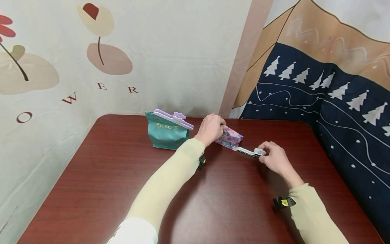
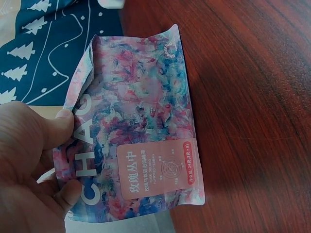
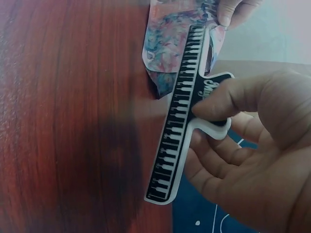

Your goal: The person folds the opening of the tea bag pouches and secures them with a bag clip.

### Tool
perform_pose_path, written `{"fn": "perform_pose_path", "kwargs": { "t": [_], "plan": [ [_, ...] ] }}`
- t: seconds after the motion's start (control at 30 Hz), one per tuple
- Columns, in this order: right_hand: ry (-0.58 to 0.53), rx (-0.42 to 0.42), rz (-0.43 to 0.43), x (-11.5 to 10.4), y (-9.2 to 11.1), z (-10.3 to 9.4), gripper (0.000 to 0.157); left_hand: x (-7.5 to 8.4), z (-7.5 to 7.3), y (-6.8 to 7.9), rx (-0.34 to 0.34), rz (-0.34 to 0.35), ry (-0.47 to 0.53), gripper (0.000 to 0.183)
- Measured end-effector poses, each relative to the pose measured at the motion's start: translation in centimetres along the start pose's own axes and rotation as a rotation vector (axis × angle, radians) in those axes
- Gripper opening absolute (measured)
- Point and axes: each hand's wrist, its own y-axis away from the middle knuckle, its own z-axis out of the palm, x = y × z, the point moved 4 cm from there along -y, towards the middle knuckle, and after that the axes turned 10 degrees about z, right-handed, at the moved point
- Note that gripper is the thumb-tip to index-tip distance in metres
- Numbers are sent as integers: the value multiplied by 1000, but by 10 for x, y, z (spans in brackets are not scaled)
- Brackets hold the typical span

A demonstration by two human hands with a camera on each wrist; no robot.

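My left hand pinches one edge of a pink and blue tea bag pouch, thumb over its printed letters. In the head view the pouch is held above the far part of the table. A bag clip with a black and white piano-key pattern is between the thumb and fingers of my right hand, held by its handle. In the head view the clip extends left toward the pouch's corner; whether they touch I cannot tell.
A green pouch stands upright at the back of the brown table, a purple clip across its top. Behind the table hang a pale printed curtain and a dark blue cloth with white trees.
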Motion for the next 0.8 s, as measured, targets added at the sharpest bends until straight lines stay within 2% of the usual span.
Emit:
{"fn": "perform_pose_path", "kwargs": {
  "t": [0.23,0.53,0.8],
  "plan": [
    [-30,43,39,-4,-3,-3,22,0,0,1,-3,-3,3,17],
    [-69,106,37,-6,-8,-5,24,0,0,1,-5,1,-18,18],
    [-111,118,73,-6,-13,-6,24,0,1,0,-15,-10,-12,18]
  ]
}}
